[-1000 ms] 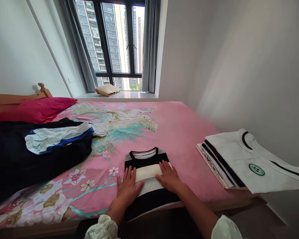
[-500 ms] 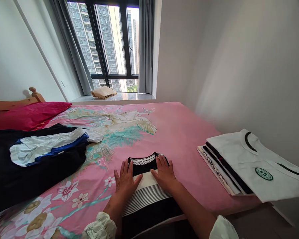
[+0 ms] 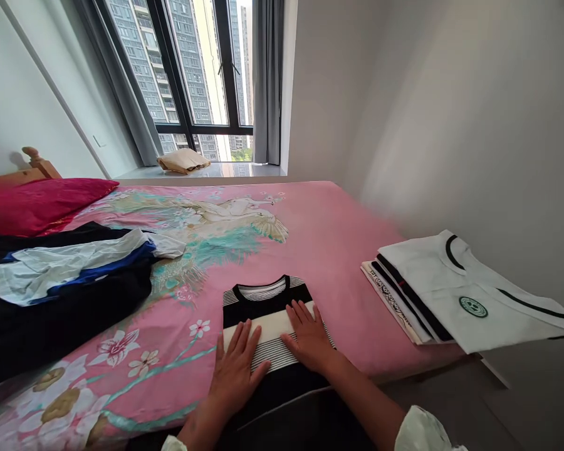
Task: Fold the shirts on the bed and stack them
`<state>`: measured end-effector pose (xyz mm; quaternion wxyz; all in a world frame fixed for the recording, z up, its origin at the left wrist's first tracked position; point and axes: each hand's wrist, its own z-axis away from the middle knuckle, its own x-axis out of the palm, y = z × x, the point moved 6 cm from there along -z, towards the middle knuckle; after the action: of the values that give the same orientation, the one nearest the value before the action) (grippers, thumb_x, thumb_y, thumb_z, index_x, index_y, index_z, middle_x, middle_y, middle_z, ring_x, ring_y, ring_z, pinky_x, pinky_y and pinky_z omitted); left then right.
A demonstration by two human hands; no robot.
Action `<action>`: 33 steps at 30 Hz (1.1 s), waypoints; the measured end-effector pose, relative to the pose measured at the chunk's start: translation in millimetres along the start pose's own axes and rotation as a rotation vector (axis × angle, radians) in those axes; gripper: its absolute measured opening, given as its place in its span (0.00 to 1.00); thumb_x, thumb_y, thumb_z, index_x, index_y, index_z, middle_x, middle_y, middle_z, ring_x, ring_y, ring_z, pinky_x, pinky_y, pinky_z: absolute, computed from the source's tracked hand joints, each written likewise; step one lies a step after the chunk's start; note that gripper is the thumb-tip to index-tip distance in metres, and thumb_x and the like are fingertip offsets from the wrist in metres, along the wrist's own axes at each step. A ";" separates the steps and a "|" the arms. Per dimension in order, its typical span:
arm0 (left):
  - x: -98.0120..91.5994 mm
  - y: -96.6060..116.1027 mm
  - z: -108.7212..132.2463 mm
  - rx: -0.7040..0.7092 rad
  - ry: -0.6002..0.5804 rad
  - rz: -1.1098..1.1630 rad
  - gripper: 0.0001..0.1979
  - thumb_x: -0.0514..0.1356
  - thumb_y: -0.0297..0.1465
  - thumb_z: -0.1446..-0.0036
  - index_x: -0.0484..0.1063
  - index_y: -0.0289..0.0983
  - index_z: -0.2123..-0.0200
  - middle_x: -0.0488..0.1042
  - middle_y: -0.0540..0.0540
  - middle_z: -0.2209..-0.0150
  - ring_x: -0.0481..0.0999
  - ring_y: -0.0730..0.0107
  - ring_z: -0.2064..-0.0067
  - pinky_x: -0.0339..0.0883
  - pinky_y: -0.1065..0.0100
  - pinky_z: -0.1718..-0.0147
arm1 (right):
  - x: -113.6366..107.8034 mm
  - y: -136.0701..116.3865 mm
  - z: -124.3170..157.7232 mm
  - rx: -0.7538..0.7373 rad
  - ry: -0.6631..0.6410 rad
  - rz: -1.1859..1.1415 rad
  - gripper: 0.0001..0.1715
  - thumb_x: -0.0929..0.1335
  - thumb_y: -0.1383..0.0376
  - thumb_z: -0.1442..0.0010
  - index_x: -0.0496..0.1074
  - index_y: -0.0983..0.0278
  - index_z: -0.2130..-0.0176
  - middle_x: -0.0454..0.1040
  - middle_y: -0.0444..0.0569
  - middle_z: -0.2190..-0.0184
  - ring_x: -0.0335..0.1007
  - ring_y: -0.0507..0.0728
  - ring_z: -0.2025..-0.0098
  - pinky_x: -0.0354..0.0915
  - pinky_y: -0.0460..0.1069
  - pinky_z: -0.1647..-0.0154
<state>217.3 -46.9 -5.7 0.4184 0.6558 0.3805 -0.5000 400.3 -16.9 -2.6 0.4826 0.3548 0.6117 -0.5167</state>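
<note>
A folded striped shirt point(image 3: 269, 308) in black, cream and white lies on the pink bed in front of me, its round collar pointing toward the window. My left hand point(image 3: 239, 363) rests flat on the shirt's left side, fingers stretched forward. On the right side, across the cream band and thin stripes, my right hand point(image 3: 308, 335) lies flat with its fingers spread. Neither hand grips the fabric. The shirt's near edge is partly hidden by my forearms.
At the right edge of the bed point(image 3: 338, 250) sits a stack of folded clothes point(image 3: 404, 307), topped by a white shirt point(image 3: 432, 275) with a green badge. Black clothing point(image 3: 98, 332) and a white-and-blue garment point(image 3: 75, 263) lie loosely at left, near a red pillow point(image 3: 47, 200).
Both hands have slid from the collar area down toward me over the shirt, uncovering its shoulders. They stay flat. The camera view has tilted and shifted slightly.
</note>
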 end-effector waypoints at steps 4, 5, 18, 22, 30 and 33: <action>-5.3 -21.3 37.9 -0.146 0.109 0.009 0.34 0.51 0.45 0.43 0.50 0.39 0.37 0.43 0.40 0.33 0.43 0.55 0.33 0.38 0.45 0.39 | -13.4 22.1 40.5 0.083 0.138 0.031 0.42 0.54 0.46 0.38 0.42 0.65 0.34 0.34 0.52 0.33 0.25 0.61 0.32 0.28 0.65 0.36; -7.7 -23.5 46.4 -0.144 0.137 0.019 0.34 0.51 0.44 0.43 0.49 0.38 0.36 0.43 0.40 0.33 0.42 0.55 0.33 0.38 0.46 0.39 | -14.2 25.8 52.5 0.070 0.163 0.030 0.41 0.54 0.47 0.38 0.41 0.64 0.34 0.34 0.51 0.33 0.25 0.61 0.32 0.28 0.65 0.36; 25.1 -41.9 151.9 -0.996 0.072 1.144 0.23 0.68 0.40 0.63 0.72 0.38 0.62 0.76 0.41 0.61 0.75 0.49 0.58 0.69 0.54 0.60 | 20.4 90.8 156.5 0.541 0.286 -0.886 0.25 0.66 0.49 0.47 0.69 0.63 0.57 0.74 0.54 0.59 0.70 0.61 0.56 0.65 0.54 0.54; 47.4 -12.3 141.0 -1.200 -0.013 1.524 0.20 0.65 0.40 0.54 0.68 0.36 0.60 0.75 0.39 0.61 0.78 0.53 0.59 0.69 0.63 0.70 | 36.0 79.8 151.6 0.734 0.119 -1.174 0.23 0.69 0.48 0.53 0.69 0.64 0.67 0.75 0.51 0.69 0.70 0.55 0.70 0.64 0.46 0.77; 35.5 4.2 121.2 -1.157 0.225 1.886 0.10 0.65 0.24 0.55 0.66 0.36 0.69 0.73 0.52 0.74 0.78 0.67 0.71 0.73 0.66 0.69 | 23.3 69.9 142.0 0.671 0.128 -1.398 0.15 0.71 0.57 0.53 0.66 0.64 0.71 0.70 0.43 0.75 0.66 0.48 0.75 0.62 0.41 0.82; 22.7 3.1 127.7 -1.111 0.392 2.003 0.07 0.61 0.21 0.53 0.68 0.36 0.70 0.74 0.53 0.75 0.77 0.71 0.72 0.73 0.65 0.66 | 24.9 52.9 150.3 0.630 0.121 -1.532 0.12 0.69 0.61 0.54 0.62 0.63 0.71 0.67 0.41 0.75 0.70 0.51 0.71 0.65 0.43 0.78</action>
<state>181.9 -164.9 -46.5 0.7907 0.4555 -0.0833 0.4006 476.3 -153.7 -41.9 -0.1585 -0.0143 0.5356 -0.8294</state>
